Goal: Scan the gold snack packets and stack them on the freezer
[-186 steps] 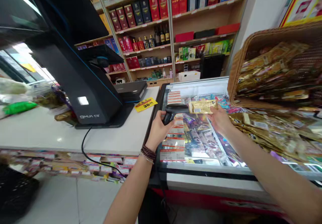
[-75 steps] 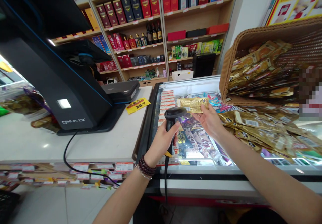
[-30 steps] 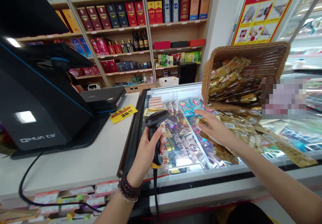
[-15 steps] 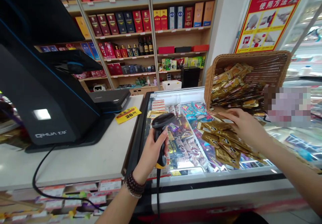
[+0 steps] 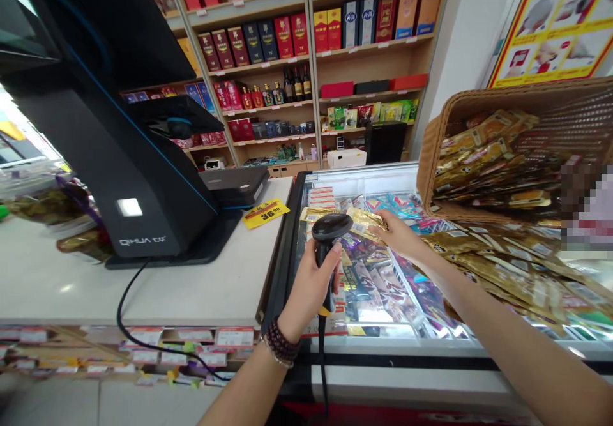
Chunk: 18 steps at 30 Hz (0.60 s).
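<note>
My left hand [image 5: 313, 279] is wrapped round the handle of a black barcode scanner [image 5: 331, 227], its head up and its cable running down over the freezer's front edge. Just right of the scanner head, my right hand [image 5: 395, 234] pinches a gold foil packet [image 5: 364, 223] above the glass. Another gold packet [image 5: 313, 213] lies on the glass behind the scanner. A spread pile of gold packets [image 5: 507, 266] covers the glass to the right, partly behind my right forearm. The wicker basket [image 5: 426, 164] lies tipped on its side, with many more gold packets inside.
A glass-topped freezer [image 5: 352, 362] holds wrapped goods. On its left, a white counter [image 5: 191, 295] bears a black checkout terminal [image 5: 143, 190] and a yellow price tag [image 5: 266, 214]. Shelves of boxes and bottles [image 5: 268, 43] line the back. A blurred patch hides something at the far right.
My right hand has moved left from the pile to beside the scanner head, now with a gold packet in it. The view has shifted; the left hand still holds the scanner.
</note>
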Motion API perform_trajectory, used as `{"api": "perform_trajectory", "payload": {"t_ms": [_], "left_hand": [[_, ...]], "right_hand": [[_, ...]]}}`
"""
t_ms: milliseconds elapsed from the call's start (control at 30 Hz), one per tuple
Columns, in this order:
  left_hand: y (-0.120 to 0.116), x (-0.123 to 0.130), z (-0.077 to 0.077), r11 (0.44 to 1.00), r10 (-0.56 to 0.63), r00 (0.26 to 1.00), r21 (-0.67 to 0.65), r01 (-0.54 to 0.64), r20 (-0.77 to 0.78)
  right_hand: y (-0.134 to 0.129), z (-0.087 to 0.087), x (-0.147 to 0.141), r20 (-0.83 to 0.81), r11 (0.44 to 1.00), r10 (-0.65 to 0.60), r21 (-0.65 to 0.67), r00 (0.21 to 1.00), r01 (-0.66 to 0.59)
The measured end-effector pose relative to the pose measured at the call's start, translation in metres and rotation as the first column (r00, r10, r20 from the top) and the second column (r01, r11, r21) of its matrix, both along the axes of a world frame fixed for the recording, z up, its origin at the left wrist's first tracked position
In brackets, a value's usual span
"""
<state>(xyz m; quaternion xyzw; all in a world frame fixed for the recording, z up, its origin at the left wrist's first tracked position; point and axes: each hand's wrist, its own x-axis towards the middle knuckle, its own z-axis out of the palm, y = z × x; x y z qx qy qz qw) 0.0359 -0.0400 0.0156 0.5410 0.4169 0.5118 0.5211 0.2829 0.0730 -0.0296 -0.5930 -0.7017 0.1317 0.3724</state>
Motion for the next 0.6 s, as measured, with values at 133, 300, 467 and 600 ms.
{"api": "perform_trajectory", "payload": {"t_ms": [133, 300, 467, 600], "left_hand": [[0.000, -0.001, -0.002, 1.000, 0.019, 0.992, 0.026, -0.016, -0.125], [-0.004, -0.001, 0.001, 0.999, 0.024, 0.964, 0.047, -0.012, -0.263], [-0.006, -0.004, 0.002, 0.997, 0.007, 0.944, 0.069, 0.017, -0.330], [-0.006, -0.006, 0.003, 0.996, -0.008, 0.939, 0.079, 0.037, -0.343]], "right_hand": [[0.005, -0.012, 0.004, -0.183, 0.999, -0.027, 0.014, 0.983, 0.030], [0.003, -0.007, 0.002, -0.235, 0.988, 0.125, 0.123, 0.964, -0.098], [-0.002, 0.005, 0.005, -0.269, 0.979, 0.187, 0.135, 0.945, -0.155], [-0.006, 0.010, 0.009, -0.268, 0.976, 0.194, 0.152, 0.944, -0.158]]}}
